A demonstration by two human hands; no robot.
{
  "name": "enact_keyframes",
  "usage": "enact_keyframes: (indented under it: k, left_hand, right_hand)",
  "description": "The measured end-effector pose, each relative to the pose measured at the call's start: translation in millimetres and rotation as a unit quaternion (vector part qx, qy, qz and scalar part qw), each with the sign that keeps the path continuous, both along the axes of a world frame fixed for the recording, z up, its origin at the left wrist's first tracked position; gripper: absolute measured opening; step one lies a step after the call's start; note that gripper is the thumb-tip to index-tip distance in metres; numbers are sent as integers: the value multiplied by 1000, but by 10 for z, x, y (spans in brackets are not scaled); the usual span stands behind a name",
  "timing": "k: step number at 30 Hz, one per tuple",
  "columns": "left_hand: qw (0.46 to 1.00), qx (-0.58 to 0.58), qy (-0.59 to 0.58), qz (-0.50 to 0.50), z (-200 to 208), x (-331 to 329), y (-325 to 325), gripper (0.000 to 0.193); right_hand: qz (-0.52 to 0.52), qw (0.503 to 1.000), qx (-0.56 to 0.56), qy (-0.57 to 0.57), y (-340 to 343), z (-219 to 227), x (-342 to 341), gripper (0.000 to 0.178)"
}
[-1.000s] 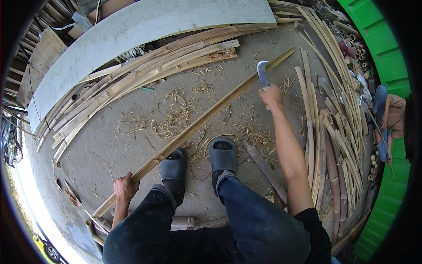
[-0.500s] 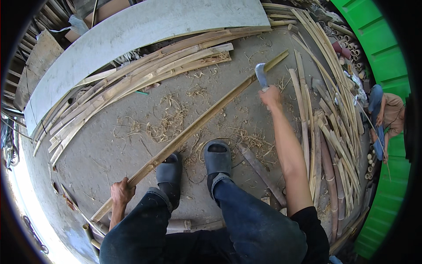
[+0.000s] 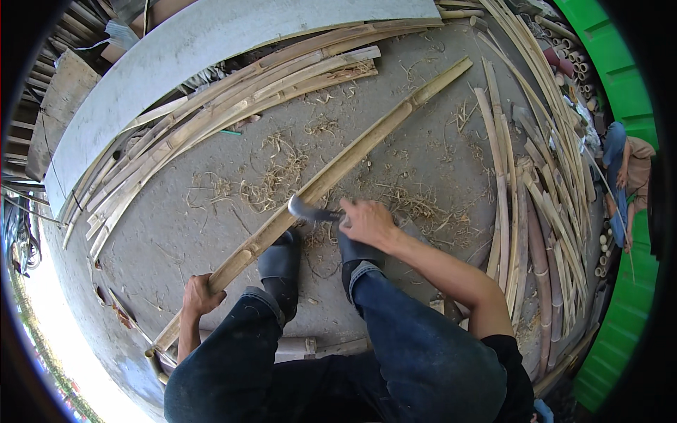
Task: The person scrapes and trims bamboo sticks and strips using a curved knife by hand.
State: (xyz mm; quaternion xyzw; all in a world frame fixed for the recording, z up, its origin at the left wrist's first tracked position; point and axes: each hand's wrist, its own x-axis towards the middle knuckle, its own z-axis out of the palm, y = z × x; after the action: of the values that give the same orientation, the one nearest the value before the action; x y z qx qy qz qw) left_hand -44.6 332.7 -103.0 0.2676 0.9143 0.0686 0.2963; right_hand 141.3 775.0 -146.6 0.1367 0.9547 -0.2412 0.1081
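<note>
A long split bamboo pole (image 3: 356, 151), its hollow side showing, slants from the lower left to the upper right. Close to its lower end my left hand (image 3: 202, 296) is wrapped round it. My right hand (image 3: 368, 224) grips the handle of a curved-bladed knife (image 3: 310, 210) in front of my feet. The blade's tip lies at the near edge of the bamboo, around the middle of its length; whether it touches cannot be made out. Curly bamboo shavings (image 3: 271, 173) lie on the ground on both sides of the pole.
Split bamboo lengths (image 3: 233, 113) lie piled at the far left beside a pale curved panel (image 3: 233, 35). More bamboo strips (image 3: 539, 233) are heaped on the right. Beyond them, by a green corrugated wall (image 3: 613, 352), sits another person (image 3: 627, 169) holding a thin strip.
My right hand has brought the knife from the bamboo's far end down and left to its middle. My left hand keeps its hold near the lower end.
</note>
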Motion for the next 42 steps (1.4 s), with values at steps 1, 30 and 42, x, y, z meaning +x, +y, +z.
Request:
enact_keyframes:
  k: [1,30,42]
  left_hand:
    - [998,-25,-58,9,84,-34,84,35]
    - [1000,11,27,-6,-581,-38,15,40]
    - [927,316,193,55,690,-400,521,65]
  right_hand:
    - [-66,998,5,-5,262,-29,-70,41]
    - [-238,969,-31,-66,530,-136,343,58]
    - [-392,914,-60,88,579,148,1349,63]
